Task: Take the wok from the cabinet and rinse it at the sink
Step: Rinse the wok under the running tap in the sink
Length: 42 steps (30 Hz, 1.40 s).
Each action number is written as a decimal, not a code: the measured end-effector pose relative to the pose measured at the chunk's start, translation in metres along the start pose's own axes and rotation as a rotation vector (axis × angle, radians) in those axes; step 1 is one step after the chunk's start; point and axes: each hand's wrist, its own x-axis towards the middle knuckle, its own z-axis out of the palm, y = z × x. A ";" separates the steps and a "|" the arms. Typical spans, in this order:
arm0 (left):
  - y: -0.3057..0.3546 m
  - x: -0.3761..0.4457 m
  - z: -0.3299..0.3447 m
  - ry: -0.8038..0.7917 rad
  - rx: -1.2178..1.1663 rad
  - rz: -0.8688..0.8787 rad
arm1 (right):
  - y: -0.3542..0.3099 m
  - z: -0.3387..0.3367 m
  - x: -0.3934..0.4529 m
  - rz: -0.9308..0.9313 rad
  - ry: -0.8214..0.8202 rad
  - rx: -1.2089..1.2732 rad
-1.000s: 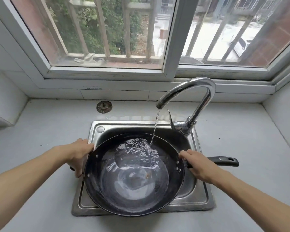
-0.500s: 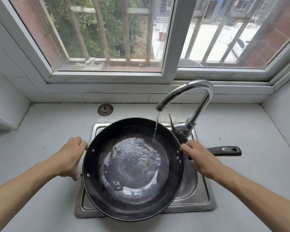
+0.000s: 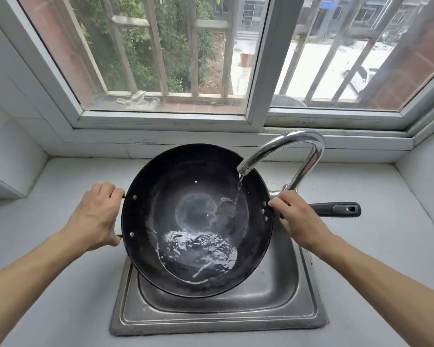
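Observation:
A black wok (image 3: 186,191) is held over the steel sink (image 3: 308,296), tilted with its far rim raised toward the window. Water has pooled at its near, low side. My left hand (image 3: 93,216) grips the small helper handle on the wok's left rim. My right hand (image 3: 298,219) grips the long black handle (image 3: 338,209) close to the wok's right rim. A thin stream runs from the chrome faucet (image 3: 286,146) into the right part of the wok.
Grey countertop (image 3: 60,296) surrounds the sink on all sides. A white-framed window (image 3: 258,78) with bars stands right behind the faucet, and tiled walls (image 3: 8,146) close in left and right.
The wok has been lifted and its far rim tipped up toward the window, so the water has slid to the near side. Both hands keep their grip.

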 end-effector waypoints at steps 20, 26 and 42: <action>-0.013 0.003 -0.013 0.170 -0.032 -0.100 | 0.001 0.019 0.026 -0.096 0.236 -0.049; -0.021 -0.011 -0.016 0.212 -0.028 -0.125 | -0.007 0.035 0.034 -0.124 0.285 0.003; -0.042 -0.036 -0.022 0.237 0.014 -0.150 | -0.024 0.054 0.040 -0.111 0.230 0.057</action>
